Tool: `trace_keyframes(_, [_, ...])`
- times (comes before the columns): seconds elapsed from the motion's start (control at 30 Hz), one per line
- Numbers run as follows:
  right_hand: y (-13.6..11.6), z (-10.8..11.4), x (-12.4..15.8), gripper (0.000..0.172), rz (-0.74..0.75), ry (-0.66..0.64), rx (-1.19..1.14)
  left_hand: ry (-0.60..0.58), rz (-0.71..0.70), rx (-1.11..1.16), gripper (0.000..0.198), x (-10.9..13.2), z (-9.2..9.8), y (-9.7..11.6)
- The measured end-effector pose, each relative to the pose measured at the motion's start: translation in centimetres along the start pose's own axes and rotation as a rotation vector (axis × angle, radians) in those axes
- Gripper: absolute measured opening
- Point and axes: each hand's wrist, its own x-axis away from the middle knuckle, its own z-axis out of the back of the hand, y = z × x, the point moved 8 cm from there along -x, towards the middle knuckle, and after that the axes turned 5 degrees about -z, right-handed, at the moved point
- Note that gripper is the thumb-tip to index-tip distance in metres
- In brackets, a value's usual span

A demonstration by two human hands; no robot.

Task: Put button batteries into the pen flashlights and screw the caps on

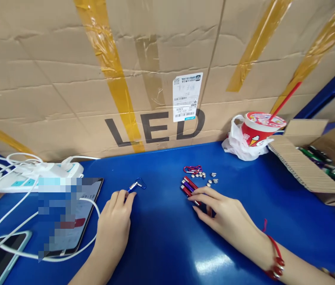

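Note:
My left hand [114, 219] is closed around a small blue tube, a keychain flashlight [131, 188] by its look, most of which the fingers hide. From its silver end hangs a blue carabiner clip [141, 183] on the blue table. My right hand [226, 211] reaches over a little row of red and purple metal tubes [188, 185]; its fingertips touch or hover just above the nearest one, thumb apart. Beyond the tubes lie red carabiner clips [193, 169] and several small silver button cells or caps [200, 175], with more silver bits [214, 181] to the right.
A cardboard box [161, 79] marked LED walls off the table's back. At left are a white power strip [75, 170], cables and two phones [87, 213] [4, 257]. A red cup [259, 130] in a plastic bag and an open carton [294, 166] of coloured tubes stand at right.

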Motion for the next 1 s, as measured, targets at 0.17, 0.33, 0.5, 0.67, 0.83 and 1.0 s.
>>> trace_keyframes(0.17, [0.2,-0.3,-0.1,0.021,-0.015,-0.031,0.037,0.172,-0.07,0.221,0.025,-0.2,2.1,2.5])
trace_keyframes(0.33, [-0.2,-0.6,0.0,0.026,0.007,-0.082,-0.036,0.126,-0.086,0.558,0.021,0.1,2.4,4.6])
trace_keyframes(0.5, [-2.3,-1.6,0.8,0.026,0.175,-0.204,-0.109,0.083,-0.065,0.604,0.025,0.2,1.8,4.5])
trace_keyframes(0.67, [-4.0,-2.0,1.8,0.026,0.355,-0.225,-0.118,0.049,-0.208,0.689,0.019,0.5,2.0,5.6])
trace_keyframes(0.83, [-4.5,-1.2,1.8,0.024,0.404,-0.143,-0.158,0.037,-0.331,0.63,0.018,0.6,2.4,6.7])
trace_keyframes(1.0, [-4.3,-1.0,1.5,0.022,0.401,-0.115,-0.149,0.138,-0.234,0.673,0.017,0.3,2.7,5.5])
